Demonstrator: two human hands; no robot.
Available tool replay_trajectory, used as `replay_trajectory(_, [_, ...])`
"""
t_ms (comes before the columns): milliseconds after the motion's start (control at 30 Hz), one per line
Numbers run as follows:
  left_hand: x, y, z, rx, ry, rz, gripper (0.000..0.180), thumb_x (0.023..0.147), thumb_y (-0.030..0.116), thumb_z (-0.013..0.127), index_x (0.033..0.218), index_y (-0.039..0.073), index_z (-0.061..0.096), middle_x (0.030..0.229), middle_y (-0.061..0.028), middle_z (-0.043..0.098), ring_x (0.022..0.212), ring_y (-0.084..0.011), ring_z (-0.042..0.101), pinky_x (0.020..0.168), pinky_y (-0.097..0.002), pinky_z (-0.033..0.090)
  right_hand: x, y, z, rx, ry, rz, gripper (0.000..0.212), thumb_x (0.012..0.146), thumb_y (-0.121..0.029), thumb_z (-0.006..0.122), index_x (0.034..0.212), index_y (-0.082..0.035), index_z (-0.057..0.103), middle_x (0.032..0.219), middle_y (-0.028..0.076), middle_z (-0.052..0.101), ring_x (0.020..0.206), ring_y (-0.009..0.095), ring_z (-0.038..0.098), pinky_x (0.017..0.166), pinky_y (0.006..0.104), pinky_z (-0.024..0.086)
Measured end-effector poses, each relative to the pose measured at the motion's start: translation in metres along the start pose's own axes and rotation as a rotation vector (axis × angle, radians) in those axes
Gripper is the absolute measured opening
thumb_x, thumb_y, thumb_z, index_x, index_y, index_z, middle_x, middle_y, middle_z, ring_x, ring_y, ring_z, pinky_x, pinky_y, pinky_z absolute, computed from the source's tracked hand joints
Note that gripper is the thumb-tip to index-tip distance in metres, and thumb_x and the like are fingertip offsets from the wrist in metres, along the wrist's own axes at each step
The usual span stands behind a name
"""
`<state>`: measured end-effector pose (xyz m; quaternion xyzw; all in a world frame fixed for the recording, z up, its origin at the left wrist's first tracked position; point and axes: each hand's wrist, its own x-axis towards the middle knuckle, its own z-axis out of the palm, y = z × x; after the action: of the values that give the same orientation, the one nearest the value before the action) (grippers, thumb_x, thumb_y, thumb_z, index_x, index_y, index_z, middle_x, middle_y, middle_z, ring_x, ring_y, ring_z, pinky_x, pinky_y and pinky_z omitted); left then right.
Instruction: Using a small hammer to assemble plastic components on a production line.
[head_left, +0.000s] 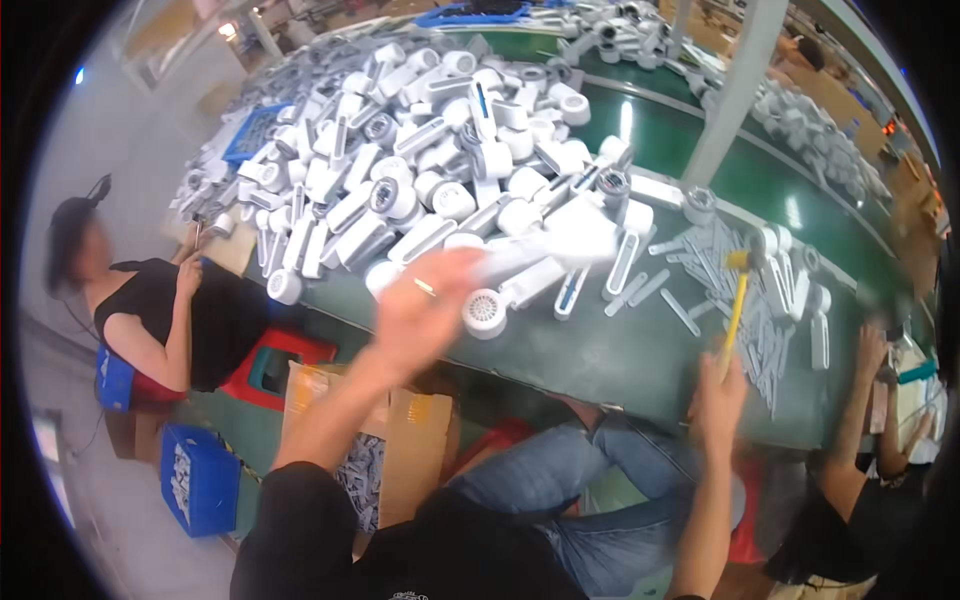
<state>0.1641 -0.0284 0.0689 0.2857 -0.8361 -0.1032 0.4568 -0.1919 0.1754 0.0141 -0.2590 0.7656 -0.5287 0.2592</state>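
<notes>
A: At the green surface's (pixel 605 362) near edge, R hand (pixel 718 392) grips a yellow-handled hammer (pixel 737 312), head up. L hand (pixel 424 312)?

B: Closed on a blurred white handle piece (pixel 548 250), above the surface, in from the near edge. Prob. best rested flat & steady, fingers clear of the hammer.

A: Beyond?

B: Grey strips (pixel 770 350) toward the R edge, white pile (pixel 400 185) far L; elbow room advisable b/w.
</notes>
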Motion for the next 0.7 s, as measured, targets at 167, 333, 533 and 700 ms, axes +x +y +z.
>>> replay_trajectory(167, [0.056, -0.13, -0.098, 0.253, 0.344, -0.45, 0.038, 0.102, 0.024, 0.076, 0.138, 0.013, 0.075, 0.082, 0.0019, 0.068, 0.071, -0.005, 0.052, 0.065, -0.0231, 0.042, 0.0, 0.01, 0.011, 0.09, -0.049, -0.047, 0.038, 0.107, -0.015, 0.062, 0.144, -0.005, 0.06, 0.066, -0.002, 0.053, 0.043, 0.007, 0.045, 0.039, 0.0258, 0.036])
replay_trajectory(333, [0.125, -0.266, -0.137, 0.47, 0.477, -0.522, 0.046, 0.094, 0.04, 0.08, 0.131, 0.014, 0.078, 0.07, -0.0085, 0.067, 0.064, -0.0171, 0.058, 0.069, -0.0366, 0.051, 0.002, 0.004, 0.013, 0.192, -0.051, 0.029, 0.04, 0.107, -0.014, 0.062, 0.145, -0.004, 0.057, 0.067, -0.004, 0.049, 0.043, 0.005, 0.041, 0.038, 0.024, 0.034])
replay_trajectory(533, [0.174, -0.407, -0.146, 0.545, 0.397, -0.512, 0.047, 0.093, 0.032, 0.078, 0.133, 0.007, 0.076, 0.081, -0.0107, 0.075, 0.073, -0.0221, 0.069, 0.078, -0.0381, 0.055, -0.002, 0.0, 0.017, 0.122, -0.024, 0.045, 0.04, 0.106, -0.014, 0.062, 0.144, -0.003, 0.058, 0.068, -0.003, 0.051, 0.044, 0.005, 0.042, 0.039, 0.0236, 0.035])
replay_trajectory(700, [0.186, -0.495, -0.125, 0.649, 0.148, -0.519, 0.058, 0.099, 0.034, 0.065, 0.148, 0.002, 0.062, 0.126, -0.0257, 0.073, 0.115, -0.0381, 0.07, 0.101, -0.0461, 0.053, -0.005, 0.01, 0.0, 0.039, 0.02, 0.038, 0.041, 0.105, -0.014, 0.062, 0.144, -0.002, 0.058, 0.066, -0.002, 0.052, 0.044, 0.007, 0.044, 0.039, 0.0245, 0.035])
